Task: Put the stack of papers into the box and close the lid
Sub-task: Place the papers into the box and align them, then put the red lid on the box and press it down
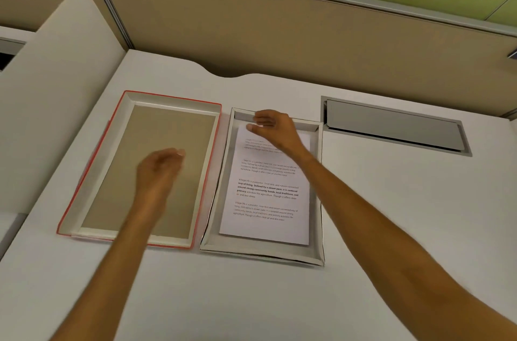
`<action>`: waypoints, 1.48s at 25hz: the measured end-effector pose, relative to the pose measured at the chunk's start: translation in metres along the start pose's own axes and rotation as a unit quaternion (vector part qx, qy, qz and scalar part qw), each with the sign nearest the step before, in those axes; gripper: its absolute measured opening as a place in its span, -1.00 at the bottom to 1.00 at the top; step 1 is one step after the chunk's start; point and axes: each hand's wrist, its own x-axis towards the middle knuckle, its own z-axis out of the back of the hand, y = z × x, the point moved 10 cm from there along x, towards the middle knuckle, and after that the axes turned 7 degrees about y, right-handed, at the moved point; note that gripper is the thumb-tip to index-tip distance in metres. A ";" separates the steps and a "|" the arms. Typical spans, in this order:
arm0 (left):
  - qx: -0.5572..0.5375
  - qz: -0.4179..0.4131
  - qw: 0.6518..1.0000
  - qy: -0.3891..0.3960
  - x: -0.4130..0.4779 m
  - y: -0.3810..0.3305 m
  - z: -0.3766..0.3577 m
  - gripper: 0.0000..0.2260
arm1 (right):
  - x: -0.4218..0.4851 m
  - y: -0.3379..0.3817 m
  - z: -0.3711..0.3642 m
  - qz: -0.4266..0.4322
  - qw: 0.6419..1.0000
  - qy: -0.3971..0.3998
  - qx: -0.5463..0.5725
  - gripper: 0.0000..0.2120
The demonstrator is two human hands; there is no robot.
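The stack of papers, white sheets with printed text, lies flat inside the shallow white box at the middle of the desk. My right hand hovers over the papers' far edge, fingers apart and pointing left, touching or just above the top sheet. The lid, red-edged with a brown cardboard inside, lies upside down to the left of the box. My left hand is above the lid's middle, blurred, fingers loosely curled and holding nothing.
A grey cable hatch is set into the white desk at the right. A beige partition wall runs along the back. A curved white side panel rises at the left.
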 end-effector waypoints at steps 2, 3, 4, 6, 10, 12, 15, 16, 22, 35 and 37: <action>0.144 -0.056 0.984 -0.086 0.018 -0.027 0.044 -0.74 | -0.010 0.009 -0.028 -0.004 0.998 -0.021 0.052 -0.47; 0.190 -0.071 0.972 -0.115 0.024 -0.035 0.062 -0.69 | -0.015 0.012 -0.042 -0.010 0.997 -0.034 0.074 -0.48; 0.221 -0.085 0.962 -0.137 0.031 -0.042 0.077 -0.66 | -0.020 0.014 -0.058 -0.019 0.994 -0.047 0.092 -0.48; 0.276 -0.109 0.940 -0.166 0.043 -0.048 0.103 -0.61 | -0.031 0.016 -0.089 -0.044 0.991 -0.065 0.112 -0.48; 0.389 -0.098 0.899 -0.178 0.063 -0.034 0.148 -0.50 | -0.044 0.014 -0.133 -0.073 0.993 -0.077 0.046 -0.71; 0.426 -0.069 0.885 -0.177 0.067 -0.019 0.166 -0.44 | -0.045 0.012 -0.147 -0.078 0.994 -0.075 0.016 -0.76; 0.436 -0.029 0.882 -0.177 0.064 -0.002 0.180 -0.46 | -0.045 0.004 -0.170 -0.092 0.994 -0.060 -0.016 -0.71; 0.439 -0.027 0.882 -0.172 0.064 0.001 0.180 -0.52 | -0.045 0.001 -0.177 -0.100 0.993 -0.057 -0.031 -0.72; 0.448 -0.027 0.874 -0.188 0.063 0.001 0.185 -0.73 | -0.047 -0.007 -0.180 -0.115 0.989 -0.072 -0.061 -0.93; 0.429 -0.011 0.890 -0.156 0.042 -0.080 0.179 -0.67 | -0.063 0.114 -0.175 -0.012 0.992 -0.042 0.116 -0.47; 0.392 -0.010 0.908 -0.150 0.030 -0.097 0.169 -0.63 | -0.060 0.155 -0.191 -0.004 0.993 0.025 0.116 -0.43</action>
